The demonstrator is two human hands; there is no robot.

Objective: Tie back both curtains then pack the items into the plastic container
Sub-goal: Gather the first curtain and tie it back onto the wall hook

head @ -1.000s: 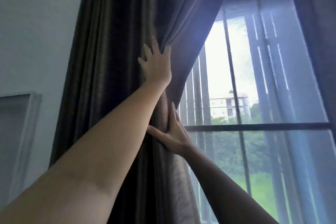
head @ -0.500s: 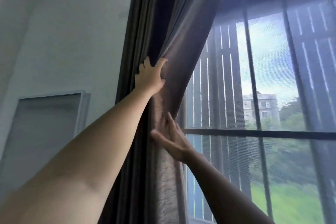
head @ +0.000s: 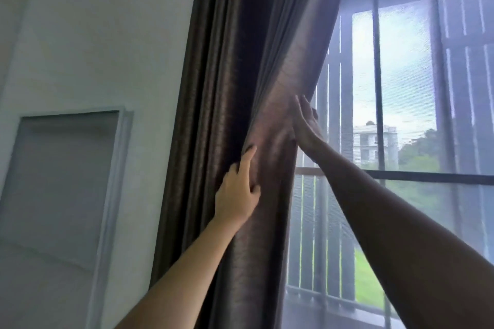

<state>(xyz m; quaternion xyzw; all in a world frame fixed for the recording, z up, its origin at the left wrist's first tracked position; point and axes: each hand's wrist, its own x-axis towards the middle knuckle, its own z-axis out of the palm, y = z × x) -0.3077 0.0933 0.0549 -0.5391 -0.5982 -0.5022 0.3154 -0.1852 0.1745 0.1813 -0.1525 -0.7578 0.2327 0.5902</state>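
Note:
A dark brown curtain point(head: 240, 67) hangs bunched at the left side of the window, and its right edge slants up toward the rod. My left hand point(head: 236, 196) lies against the front of the gathered fabric, index finger stretched upward, holding nothing. Higher and to the right, my right hand point(head: 307, 128) is at the curtain's window-side edge with its fingers curled around the fabric. No tie-back, plastic container or items for packing are in sight.
A sheer mesh curtain point(head: 417, 208) covers the window point(head: 377, 88), which has dark bars and a horizontal crossbar. A white wall point(head: 107, 35) with a recessed framed panel point(head: 61, 181) lies left of the curtain.
My left hand has dropped lower on the curtain. My right hand has risen from below the left hand to the curtain's right edge, above it. The view has swung left.

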